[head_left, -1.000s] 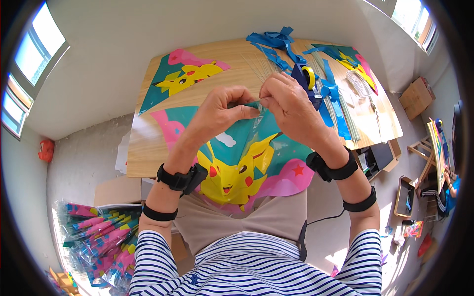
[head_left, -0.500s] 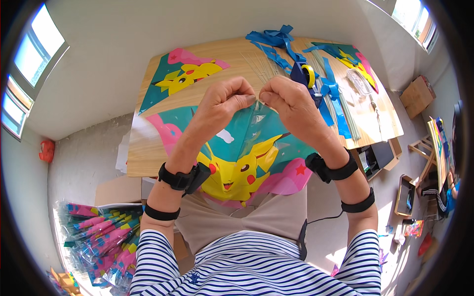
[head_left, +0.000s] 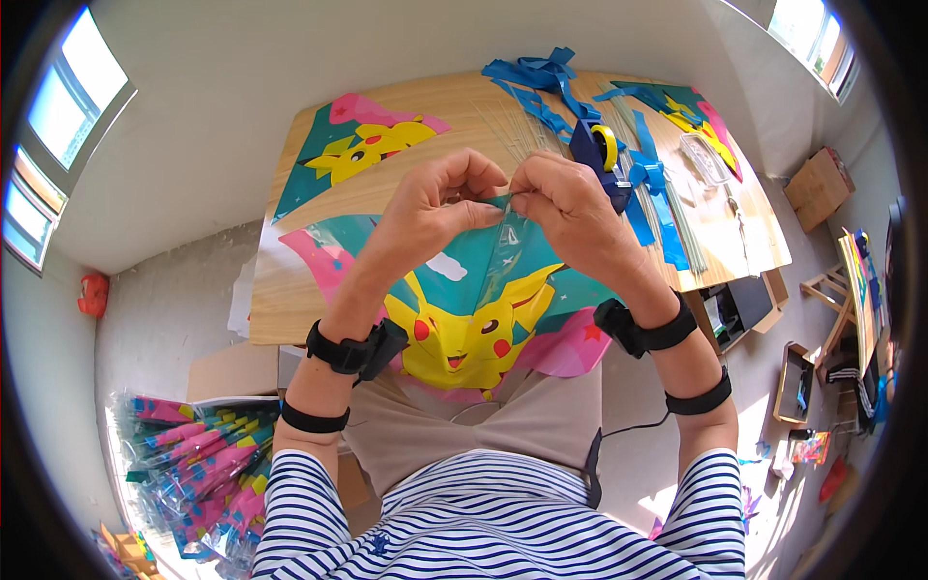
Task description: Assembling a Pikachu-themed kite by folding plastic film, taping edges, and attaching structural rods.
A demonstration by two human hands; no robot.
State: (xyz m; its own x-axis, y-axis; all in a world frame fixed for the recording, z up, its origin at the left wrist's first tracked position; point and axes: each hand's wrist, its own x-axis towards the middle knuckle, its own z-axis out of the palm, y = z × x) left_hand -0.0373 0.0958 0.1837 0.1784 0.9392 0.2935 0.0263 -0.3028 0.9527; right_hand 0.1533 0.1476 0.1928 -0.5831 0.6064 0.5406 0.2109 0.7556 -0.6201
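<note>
A thin plastic kite sail [head_left: 474,333], teal and pink with a big yellow cartoon face, hangs from the tabletop down over my lap. At its peaked far corner, my left hand [head_left: 435,203] is closed on the sail's edge, thumb lying on the teal film and fingers curled above. Close beside it, my right hand [head_left: 570,201] pinches the same corner between thumb and forefinger. Whether a rod or other small part sits in the pinch is hidden by the fingertips. A glossy clear strip runs down the film just below the right fingers.
On the wooden table [head_left: 275,309] lie another kite sail [head_left: 372,150], a blue tape dispenser [head_left: 599,159], blue ribbons [head_left: 541,72], thin rods [head_left: 681,227] and a clear plastic box [head_left: 706,159]. Bagged kites [head_left: 198,464] are heaped at the lower left. An open box [head_left: 744,309] stands right of the table.
My left fingers have loosened slightly and the thumb has slid lower on the corner. My right hand has shifted a little left, and the sail has swung slightly to the right.
</note>
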